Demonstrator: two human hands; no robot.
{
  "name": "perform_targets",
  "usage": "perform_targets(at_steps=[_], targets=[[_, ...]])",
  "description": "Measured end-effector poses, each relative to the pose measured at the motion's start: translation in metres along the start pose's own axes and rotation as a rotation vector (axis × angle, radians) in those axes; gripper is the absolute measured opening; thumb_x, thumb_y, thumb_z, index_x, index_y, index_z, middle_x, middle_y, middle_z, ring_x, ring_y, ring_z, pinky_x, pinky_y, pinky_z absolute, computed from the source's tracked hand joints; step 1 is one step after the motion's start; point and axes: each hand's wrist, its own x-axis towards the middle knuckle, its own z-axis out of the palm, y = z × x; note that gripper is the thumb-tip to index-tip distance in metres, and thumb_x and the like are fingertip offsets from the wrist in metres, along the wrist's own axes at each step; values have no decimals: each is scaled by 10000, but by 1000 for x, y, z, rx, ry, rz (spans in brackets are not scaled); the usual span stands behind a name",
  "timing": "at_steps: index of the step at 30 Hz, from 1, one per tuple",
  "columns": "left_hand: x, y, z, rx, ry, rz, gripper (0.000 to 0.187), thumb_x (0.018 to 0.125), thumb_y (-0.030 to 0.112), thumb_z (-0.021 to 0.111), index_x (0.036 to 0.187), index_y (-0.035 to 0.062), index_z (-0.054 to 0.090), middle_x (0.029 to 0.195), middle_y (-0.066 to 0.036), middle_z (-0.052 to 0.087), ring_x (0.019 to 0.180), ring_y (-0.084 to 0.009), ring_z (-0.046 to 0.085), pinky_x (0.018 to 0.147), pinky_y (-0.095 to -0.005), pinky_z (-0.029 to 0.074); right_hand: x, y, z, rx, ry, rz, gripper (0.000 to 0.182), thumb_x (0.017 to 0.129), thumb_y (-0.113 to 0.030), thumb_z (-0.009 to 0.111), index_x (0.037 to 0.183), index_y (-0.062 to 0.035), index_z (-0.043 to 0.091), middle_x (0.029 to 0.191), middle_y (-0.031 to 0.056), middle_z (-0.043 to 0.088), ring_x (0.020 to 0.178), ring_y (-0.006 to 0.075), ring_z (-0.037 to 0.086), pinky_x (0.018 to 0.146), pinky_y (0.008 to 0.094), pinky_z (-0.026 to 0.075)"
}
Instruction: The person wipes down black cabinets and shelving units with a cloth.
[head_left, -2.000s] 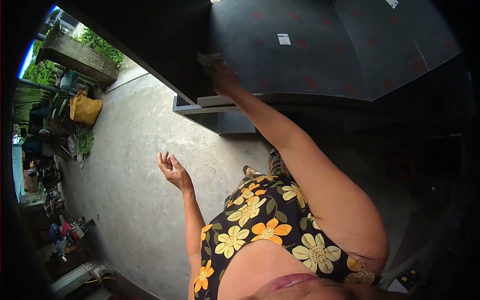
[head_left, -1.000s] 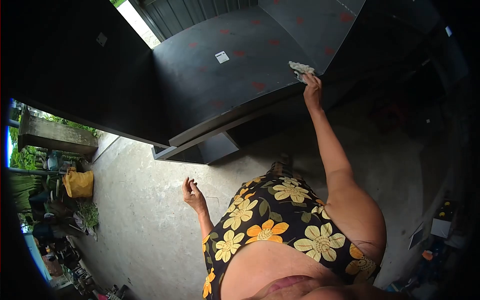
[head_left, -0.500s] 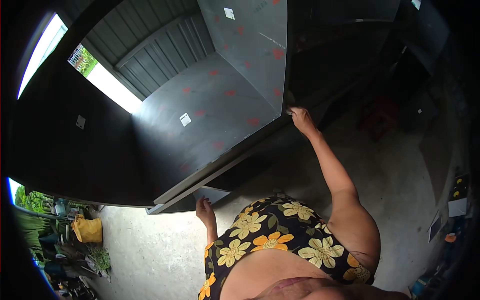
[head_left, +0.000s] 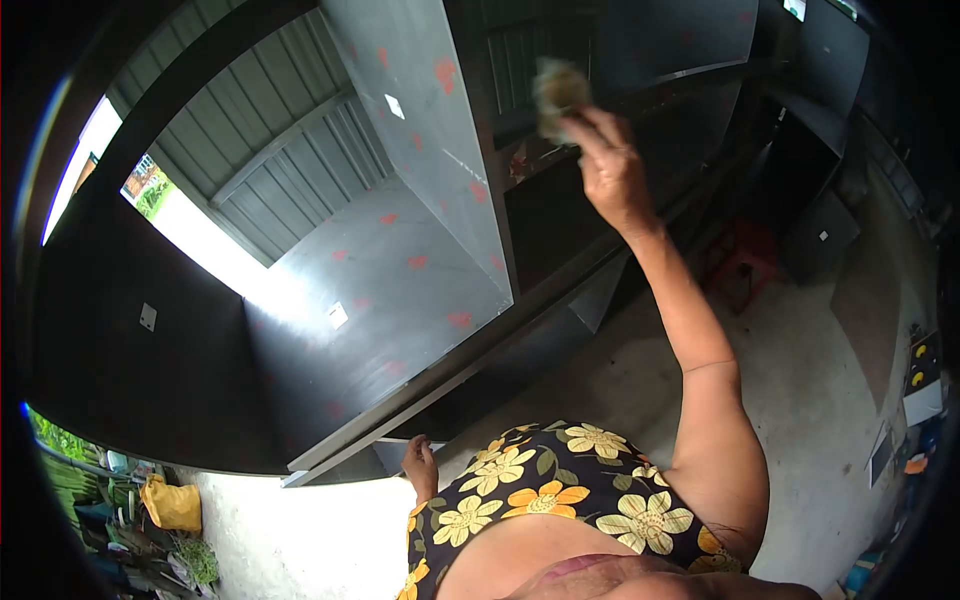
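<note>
My right hand [head_left: 612, 178] is raised in front of the dark cabinet panel [head_left: 640, 115], closed on a blurred tan and pale greenish wad [head_left: 562, 98]. Motion smears the wad, so its exact kind does not show. To the left stands an open compartment of the large dark grey cabinet [head_left: 400, 290], with red marks and white stickers on its boards. My left hand [head_left: 420, 468] hangs low by the cabinet's bottom edge, fingers loosely bent and holding nothing that I can see.
A red stool [head_left: 742, 262] stands on the concrete floor [head_left: 300, 530] at the right. Loose boards [head_left: 868, 320] lean farther right. At the lower left are a yellow bag [head_left: 171, 503] and several plants. Corrugated metal wall [head_left: 270, 140] shows behind the cabinet.
My right hand has risen from the cabinet's lower front edge to the dark panel, and the wad now shows. The view has shifted right; my left hand stays low.
</note>
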Motion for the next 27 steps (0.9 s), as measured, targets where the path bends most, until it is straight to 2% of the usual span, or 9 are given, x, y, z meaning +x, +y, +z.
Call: perform_targets(at_steps=[2, 10, 12, 15, 20, 22, 24, 26, 27], targets=[[0, 10, 7, -40, -11, 1, 153, 883, 51, 527, 993, -1, 620, 799, -108, 663, 719, -154, 638, 661, -273, 493, 12, -2, 9, -31, -208, -72, 415, 751, 85, 497, 1109, -79, 630, 1105, 89, 592, 1005, 297, 546, 858, 379, 471], [-5, 12, 30, -53, -19, -11, 152, 875, 62, 532, 983, 8, 625, 785, -106, 670, 719, -156, 649, 664, -269, 498, 6, 158, -37, -499, -136, 157, 384, 759, 63, 485, 1070, -93, 646, 1090, 132, 616, 967, 332, 578, 830, 405, 469], [-11, 14, 22, 3, -27, 2, 151, 870, 59, 534, 978, 10, 628, 786, -107, 672, 720, -158, 651, 665, -271, 499, -3, 217, -48, -421, -62, 219, 374, 782, 45, 481, 1083, -92, 654, 1071, 159, 621, 976, 334, 590, 861, 399, 463], [-9, -3, 15, -10, 0, -32, 152, 862, 54, 534, 966, 9, 635, 781, -118, 673, 722, -173, 656, 669, -279, 501, 19, 181, -72, -250, 173, 516, 365, 824, 10, 488, 1152, -75, 626, 1101, 158, 621, 1028, 301, 594, 893, 370, 451], [-14, -13, -8, -12, 34, -29, 163, 866, 68, 527, 957, -11, 636, 781, -139, 672, 716, -194, 658, 662, -287, 499, 92, 72, -83, 120, 491, 349, 330, 853, -50, 539, 1176, -27, 606, 1130, 175, 617, 1002, 242, 612, 865, 319, 454], [-15, -7, -18, -13, 45, -40, 169, 868, 76, 527, 960, -16, 636, 789, -149, 673, 727, -211, 663, 671, -293, 499, 136, 45, -81, 91, 581, 250, 318, 879, -81, 570, 1192, -40, 606, 1056, 82, 655, 853, 76, 570, 769, 215, 440], [-21, -15, -24, -8, 53, -55, 171, 866, 76, 531, 962, -18, 636, 805, -160, 676, 741, -221, 666, 682, -299, 501, 179, 32, -64, 97, 569, 159, 367, 868, -102, 569, 1229, -36, 570, 1066, 103, 642, 869, 135, 587, 780, 272, 452], [-32, -15, -31, -23, 80, -67, 172, 863, 79, 537, 966, -15, 639, 828, -172, 676, 760, -234, 667, 701, -313, 503, 233, -7, -39, 148, 750, -151, 305, 942, -240, 514, 911, 40, 631, 680, 116, 615, 619, 253, 599, 588, 360, 465], [-33, -25, -31, -13, 93, -63, 172, 863, 77, 537, 967, -16, 639, 831, -174, 676, 764, -234, 667, 704, -314, 503, 250, -37, -31, 287, 646, 86, 228, 919, -154, 523, 955, 44, 630, 757, 137, 621, 697, 268, 603, 643, 362, 467]])
